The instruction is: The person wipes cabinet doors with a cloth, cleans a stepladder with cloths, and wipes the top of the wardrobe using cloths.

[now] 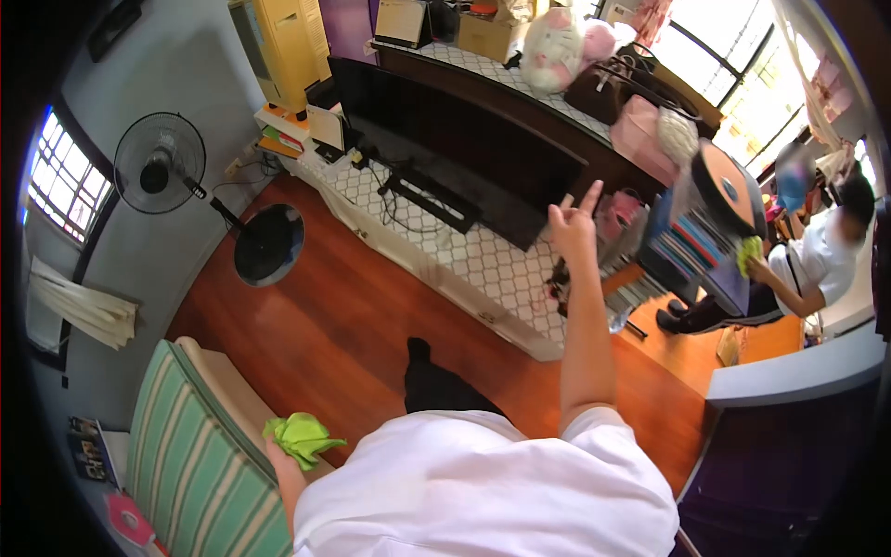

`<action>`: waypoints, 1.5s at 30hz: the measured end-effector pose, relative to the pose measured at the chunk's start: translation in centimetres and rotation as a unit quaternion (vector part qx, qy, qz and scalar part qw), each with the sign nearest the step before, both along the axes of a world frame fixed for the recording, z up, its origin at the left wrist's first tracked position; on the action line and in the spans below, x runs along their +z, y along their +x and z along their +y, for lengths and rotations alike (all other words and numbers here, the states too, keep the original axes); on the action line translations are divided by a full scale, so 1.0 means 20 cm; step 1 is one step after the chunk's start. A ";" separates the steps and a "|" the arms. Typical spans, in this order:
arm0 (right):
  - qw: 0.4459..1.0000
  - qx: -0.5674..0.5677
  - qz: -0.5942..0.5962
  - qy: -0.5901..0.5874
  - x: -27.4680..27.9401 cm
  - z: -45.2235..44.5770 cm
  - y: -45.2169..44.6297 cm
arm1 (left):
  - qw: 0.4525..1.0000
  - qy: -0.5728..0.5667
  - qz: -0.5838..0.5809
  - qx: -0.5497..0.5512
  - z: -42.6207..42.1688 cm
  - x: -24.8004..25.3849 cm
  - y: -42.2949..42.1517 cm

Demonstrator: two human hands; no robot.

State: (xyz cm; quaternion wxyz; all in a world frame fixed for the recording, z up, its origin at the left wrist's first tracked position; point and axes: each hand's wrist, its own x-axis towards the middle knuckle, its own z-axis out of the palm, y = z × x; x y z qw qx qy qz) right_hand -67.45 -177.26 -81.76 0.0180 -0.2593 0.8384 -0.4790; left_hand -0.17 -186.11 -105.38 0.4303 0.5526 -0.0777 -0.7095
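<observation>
My left hand [277, 446] is closed on a bright green cloth [304, 440], beside the green striped sofa [186, 455]. The cloth bunches up and hides most of the fingers. Stretched forward, my right hand [575, 227] has nothing in it, with a couple of fingers extended and apart. It appears near the right end of the wide black television [455, 139], but I cannot tell whether it touches anything. Under the television runs a long low cabinet with a white patterned top [506, 269], where a black bar [429, 198] and tangled cables lie.
A standing fan [160, 165] rises from a round base on the wooden floor [343, 297]. At right, another person [821, 255] holds a green cloth [748, 253] against a shelf of books [691, 243]. Plush toys [554, 51] and bags [599, 93] sit behind the television.
</observation>
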 end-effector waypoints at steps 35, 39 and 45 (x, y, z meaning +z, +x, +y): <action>0.991 -0.059 -0.016 0.121 0.01 -2.84 0.17 | 0.986 0.011 -0.020 -0.163 -3.07 0.14 -0.36; 0.991 -0.014 -0.027 0.128 0.04 -3.10 0.23 | 0.983 0.015 -0.008 -0.184 -3.16 0.19 -0.40; 0.985 0.058 -0.026 0.163 0.07 -3.39 0.27 | 0.977 0.018 0.026 -0.211 -3.16 0.30 -0.52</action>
